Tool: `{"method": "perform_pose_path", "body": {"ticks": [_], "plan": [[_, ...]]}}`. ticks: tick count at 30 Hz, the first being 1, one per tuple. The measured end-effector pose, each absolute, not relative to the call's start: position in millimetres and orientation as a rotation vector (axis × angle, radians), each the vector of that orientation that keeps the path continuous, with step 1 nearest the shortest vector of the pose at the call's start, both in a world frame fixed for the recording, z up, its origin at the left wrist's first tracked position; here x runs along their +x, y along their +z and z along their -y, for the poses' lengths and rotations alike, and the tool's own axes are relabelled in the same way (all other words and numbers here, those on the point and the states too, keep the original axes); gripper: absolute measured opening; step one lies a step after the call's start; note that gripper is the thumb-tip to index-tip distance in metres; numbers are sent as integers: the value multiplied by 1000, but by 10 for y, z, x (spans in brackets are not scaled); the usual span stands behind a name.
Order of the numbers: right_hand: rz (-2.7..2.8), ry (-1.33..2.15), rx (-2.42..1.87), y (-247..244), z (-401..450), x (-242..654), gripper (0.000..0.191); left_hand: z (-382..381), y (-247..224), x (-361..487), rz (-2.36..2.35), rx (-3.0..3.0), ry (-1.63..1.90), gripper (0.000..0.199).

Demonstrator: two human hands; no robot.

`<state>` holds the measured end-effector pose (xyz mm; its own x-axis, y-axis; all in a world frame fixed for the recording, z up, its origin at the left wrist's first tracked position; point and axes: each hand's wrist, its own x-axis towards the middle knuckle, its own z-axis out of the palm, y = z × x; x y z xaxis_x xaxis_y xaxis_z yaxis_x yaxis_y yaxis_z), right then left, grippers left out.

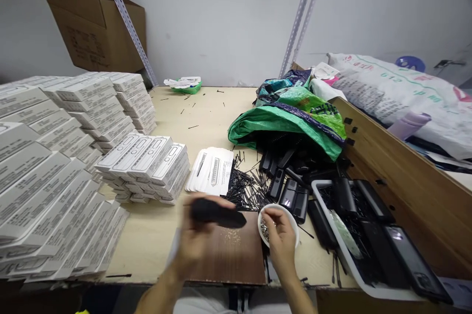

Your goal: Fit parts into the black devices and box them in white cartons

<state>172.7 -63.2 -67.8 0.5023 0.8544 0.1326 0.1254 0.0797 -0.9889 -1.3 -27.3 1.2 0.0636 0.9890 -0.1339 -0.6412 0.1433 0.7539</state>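
My left hand [188, 245], blurred by motion, is wrapped round a long black plastic case [219, 213] and holds it tilted above a brown board [228, 265]. My right hand [282, 242] reaches into a white bowl [294, 225] of small shiny metal pieces [264, 229]. Its thumb and fingers are pinched together; whatever is between them is hidden. Small light crumbs [232, 236] lie on the board. Just behind it are a heap of thin black sticks [249, 186] and a stack of printed white sheets [211, 171].
Stacked white boxes [55, 196] fill the left side, with a smaller stack [147, 161] nearer the middle. More black cases [293, 196] lie by a green sack [283, 122]. At right stand a white tray [332, 228] of black cases and a wooden board edge [405, 171].
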Motion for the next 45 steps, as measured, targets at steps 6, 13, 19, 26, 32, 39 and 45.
{"method": "perform_pose_path", "body": {"ticks": [6,13,19,26,32,39,45], "plan": [[1214,569,-1489,-490,238,1884,19,-73,-508,286,-1062,869,1220,32],[1632,566,-1595,-504,-919,1659,14,-606,-621,160,-1225,1211,1132,26],[1765,610,-1799,-747,-1673,1457,27,-773,-823,-320,-1530,1768,802,44],[1869,618,-1944,-931,-1695,1411,37,-1403,-876,-343,-1809,1802,601,87],[1976,581,-1900,-867,-1510,1522,37,-1456,-922,-380,-1757,1901,386,89],[2063,650,-1790,-778,-1625,1656,62,-1003,-929,-470,-1610,2019,335,78],[1966,686,-1585,-460,-1699,1731,15,-1000,-743,-479,-1548,1947,508,78]]}}
